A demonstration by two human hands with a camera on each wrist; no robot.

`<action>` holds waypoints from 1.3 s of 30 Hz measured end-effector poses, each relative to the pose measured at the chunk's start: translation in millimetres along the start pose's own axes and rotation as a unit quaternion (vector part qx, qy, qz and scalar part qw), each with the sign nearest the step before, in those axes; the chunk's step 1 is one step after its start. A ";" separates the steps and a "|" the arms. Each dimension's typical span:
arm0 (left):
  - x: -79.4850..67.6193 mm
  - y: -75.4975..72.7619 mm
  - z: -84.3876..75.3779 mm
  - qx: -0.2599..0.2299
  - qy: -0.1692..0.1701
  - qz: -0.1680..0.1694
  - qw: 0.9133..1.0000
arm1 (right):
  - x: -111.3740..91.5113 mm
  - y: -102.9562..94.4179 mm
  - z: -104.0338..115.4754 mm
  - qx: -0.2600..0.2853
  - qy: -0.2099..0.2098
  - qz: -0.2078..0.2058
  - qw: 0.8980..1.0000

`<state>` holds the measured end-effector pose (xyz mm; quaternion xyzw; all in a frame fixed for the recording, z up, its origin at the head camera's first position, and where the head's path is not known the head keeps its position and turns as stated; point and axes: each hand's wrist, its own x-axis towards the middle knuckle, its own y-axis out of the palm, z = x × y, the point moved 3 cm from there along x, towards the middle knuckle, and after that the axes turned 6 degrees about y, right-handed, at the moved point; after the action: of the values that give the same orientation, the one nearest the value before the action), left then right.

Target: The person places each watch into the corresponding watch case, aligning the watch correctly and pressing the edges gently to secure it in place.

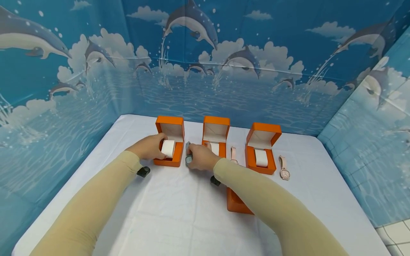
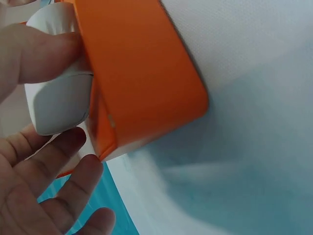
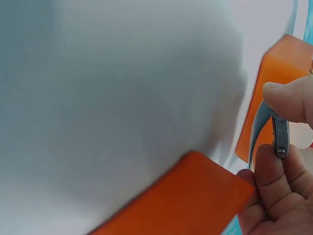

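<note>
On the left stands an open orange watch box with a white cushion inside. My left hand holds this cushion, thumb on one side and fingers at the other, as the left wrist view shows the cushion up close. Just right of that box, my right hand pinches a watch with a blue-grey strap between thumb and fingers. In the right wrist view the watch is edge-on, its strap curving beside the fingertips. A middle orange box stands behind the right hand, its white cushion partly covered.
A third open orange box with a white cushion stands at the right. One pink-strapped watch lies beyond it, another left of it. Under my right sleeve, another orange box is partly hidden. A dolphin-print curtain borders the white table.
</note>
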<state>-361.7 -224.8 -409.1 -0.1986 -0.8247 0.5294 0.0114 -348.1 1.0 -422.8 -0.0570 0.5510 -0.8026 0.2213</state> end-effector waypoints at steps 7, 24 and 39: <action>-3.4 -4.9 -1.8 -0.031 0.001 -0.003 1.000 | -1.2 -9.9 -2.0 0.049 -0.015 -0.008 0.999; -16.9 -5.6 -20.5 -0.109 0.059 -0.061 0.990 | -20.5 -31.9 -7.3 0.139 -0.014 -0.006 0.990; -25.8 -1.6 -54.2 -0.107 0.130 -0.092 0.982 | -42.7 -41.9 -7.4 0.176 -0.025 -0.026 0.984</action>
<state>-325.9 -187.1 -379.0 -0.1891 -0.8826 0.4050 0.1457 -324.6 37.7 -381.0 -0.0514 0.3935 -0.8910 0.2204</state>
